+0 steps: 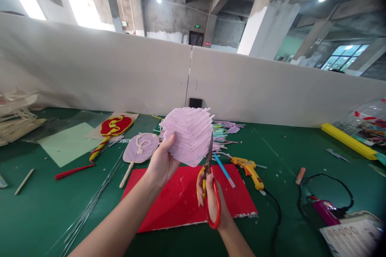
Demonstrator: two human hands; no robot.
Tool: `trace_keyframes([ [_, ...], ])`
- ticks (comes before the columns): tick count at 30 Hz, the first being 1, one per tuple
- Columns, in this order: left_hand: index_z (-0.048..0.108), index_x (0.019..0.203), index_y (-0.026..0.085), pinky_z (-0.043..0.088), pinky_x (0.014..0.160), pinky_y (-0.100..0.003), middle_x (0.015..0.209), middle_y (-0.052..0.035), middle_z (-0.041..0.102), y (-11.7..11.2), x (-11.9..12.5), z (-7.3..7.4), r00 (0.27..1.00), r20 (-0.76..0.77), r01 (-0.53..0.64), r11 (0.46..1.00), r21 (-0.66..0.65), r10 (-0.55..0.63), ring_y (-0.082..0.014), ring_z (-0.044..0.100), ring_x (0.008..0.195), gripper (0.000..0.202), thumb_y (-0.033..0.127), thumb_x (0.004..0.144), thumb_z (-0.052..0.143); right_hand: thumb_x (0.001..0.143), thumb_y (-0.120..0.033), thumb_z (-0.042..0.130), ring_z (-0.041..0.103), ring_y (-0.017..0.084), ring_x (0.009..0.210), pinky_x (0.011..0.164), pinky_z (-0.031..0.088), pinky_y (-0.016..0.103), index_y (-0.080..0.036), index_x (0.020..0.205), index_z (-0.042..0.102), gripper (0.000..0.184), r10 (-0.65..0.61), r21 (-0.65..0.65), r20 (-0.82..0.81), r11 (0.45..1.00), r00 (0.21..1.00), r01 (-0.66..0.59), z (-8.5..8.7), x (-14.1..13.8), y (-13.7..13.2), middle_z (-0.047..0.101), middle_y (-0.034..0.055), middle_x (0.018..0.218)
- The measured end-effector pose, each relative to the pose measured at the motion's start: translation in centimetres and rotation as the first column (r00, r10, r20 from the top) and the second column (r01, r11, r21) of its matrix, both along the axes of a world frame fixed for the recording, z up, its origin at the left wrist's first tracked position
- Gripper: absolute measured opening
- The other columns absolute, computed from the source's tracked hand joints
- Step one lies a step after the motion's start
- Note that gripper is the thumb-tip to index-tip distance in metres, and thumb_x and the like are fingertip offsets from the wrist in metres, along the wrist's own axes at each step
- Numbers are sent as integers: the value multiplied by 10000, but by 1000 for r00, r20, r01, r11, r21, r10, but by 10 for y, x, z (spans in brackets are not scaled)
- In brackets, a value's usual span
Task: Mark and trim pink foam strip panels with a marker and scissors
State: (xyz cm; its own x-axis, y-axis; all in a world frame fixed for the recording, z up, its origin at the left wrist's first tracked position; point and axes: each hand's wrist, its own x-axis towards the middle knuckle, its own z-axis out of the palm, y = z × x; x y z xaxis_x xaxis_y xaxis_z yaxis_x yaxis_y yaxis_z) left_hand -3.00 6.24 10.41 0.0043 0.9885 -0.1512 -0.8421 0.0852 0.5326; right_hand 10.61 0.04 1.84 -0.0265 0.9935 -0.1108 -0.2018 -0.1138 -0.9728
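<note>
Two hands in use, above a green-topped counter (268, 142). Left hand (162, 164): grip clamped, thumb to the front, on the lower left edge of a lilac, ribbed, roughly rounded panel of fuzzy strips (189, 134); presumably held there to leave its right edge free. Panel raised off the counter, short of its far edge, ribs meeting in a central V, strip ends uneven at upper right. Right hand (214, 198): grip closed round the handles of one pair of scissors with red and yellow handles and dark blades (207, 166); blades upright at the panel's right edge, likely aimed along that margin; whether they bite cannot be told.

Beneath: one red rectangular sheet with a worn white edge (169, 198), probably a work mat. Across its far right corner, one blue pen-like stick (224, 170); just beyond that corner, one yellow glue gun (250, 172), handle towards the right hand's side, perhaps for easy reach.

Off the sheet's far left corner: one lilac ribbed fan with cream cord (141, 147), possibly a pattern piece. Towards the counter's far edge, behind the panel: assorted pastel fuzzy strips (221, 133), seemingly stock.
</note>
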Motion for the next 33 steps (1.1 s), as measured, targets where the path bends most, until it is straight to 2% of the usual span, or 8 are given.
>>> trace_keyframes([
  [5, 634, 1108, 131, 574, 906, -352, 919, -77, 754, -4, -3, 4, 999, -44, -4, 1000, -7, 3, -209, 726, 891, 243, 87, 915, 493, 724, -857, 422, 382, 58, 431, 416, 382, 191, -188, 807, 535, 683, 53, 0, -23, 999, 998, -53, -2, 0, 0, 416, -65, 580],
  [9, 631, 1120, 139, 579, 895, -349, 937, -75, 754, -6, -2, 3, 999, -52, -3, 1000, -8, 3, -208, 726, 888, 252, 89, 906, 507, 756, -835, 412, 358, 60, 443, 406, 349, 185, -186, 814, 538, 664, 52, 42, -4, 998, 999, -52, -1, 0, -1, 411, -58, 598],
  [15, 644, 1083, 132, 571, 907, -348, 948, -77, 752, -8, 1, 3, 998, -67, 14, 1000, 1, -14, -206, 721, 902, 227, 90, 910, 504, 701, -883, 394, 397, 77, 509, 440, 362, 198, -169, 823, 586, 750, -5, 72, 117, 997, 993, -3, 10, 3, -1, 465, -12, 680],
  [22, 632, 1135, 160, 557, 932, -355, 979, -62, 749, -8, 1, 7, 997, -67, -48, 999, -4, 48, -213, 706, 959, 262, 108, 898, 535, 710, -861, 431, 420, 88, 542, 459, 386, 211, -181, 873, 602, 720, 5, 103, 77, 995, 997, -13, 9, 2, -1, 484, 6, 756],
  [28, 632, 1139, 160, 560, 926, -361, 986, -70, 744, -11, 1, 12, 995, -95, -36, 999, -11, 35, -223, 700, 973, 268, 111, 897, 528, 767, -821, 408, 455, 95, 557, 474, 404, 216, -173, 886, 600, 686, -1, 84, 139, 996, 990, -11, 7, 2, -2, 512, 20, 792],
  [33, 616, 1190, 162, 573, 900, -374, 1035, -90, 735, -11, 0, 9, 993, -116, 8, 1000, 9, -7, -241, 699, 969, 324, 120, 872, 566, 726, -844, 432, 468, 111, 568, 462, 401, 217, -178, 873, 602, 703, -7, 50, 116, 999, 993, 1, 9, 3, -2, 505, 16, 760],
])
